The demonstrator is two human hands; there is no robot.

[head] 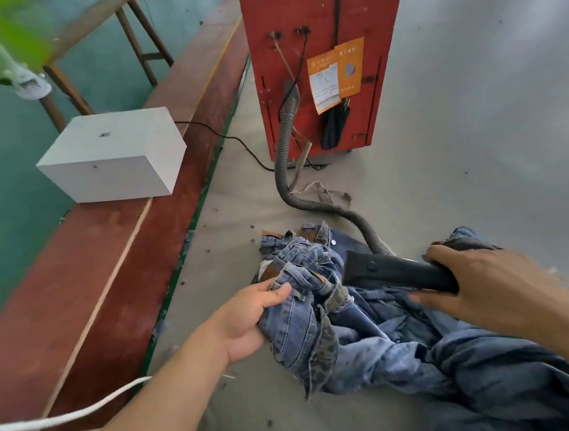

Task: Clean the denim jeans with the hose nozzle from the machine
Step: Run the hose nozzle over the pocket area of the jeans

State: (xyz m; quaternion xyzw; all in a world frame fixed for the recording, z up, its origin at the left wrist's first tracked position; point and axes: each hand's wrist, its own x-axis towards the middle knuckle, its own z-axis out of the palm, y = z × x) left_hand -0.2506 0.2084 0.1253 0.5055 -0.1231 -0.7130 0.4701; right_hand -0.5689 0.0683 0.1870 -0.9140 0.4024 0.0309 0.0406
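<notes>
The left hand (250,316) is clenching a bunched fold of the crumpled blue denim jeans (382,330), its thumb lying on top of the cloth near the waistband and its fingers curling underneath. The right hand (489,286) is grasping the black plastic hose nozzle (394,271), fingers wrapped over the rear of its tube, with the flat wide mouth of the nozzle pointing left and sitting right against the gathered denim just beside the left thumb.

The jeans are lying in a heap on the grey work surface (475,130) at the lower centre and right, faded mid-blue with paler worn patches, visible seams and stitching, belt loops, a metal button near the top edge and a brown patch at the waistband. Part of the fabric is turned inside out and is showing a darker mottled strip of lining.

From the back of the nozzle the grey ribbed flexible hose (286,139) is curving away across the surface and rising to the red metal box-shaped machine (320,9), which is standing well behind the jeans and carrying 2 orange paper tags (335,70). A thin black cable (228,137) is running leftward from the machine's base, past the white rectangular block (109,158) resting on the reddish-brown wooden bench (84,267)
</notes>
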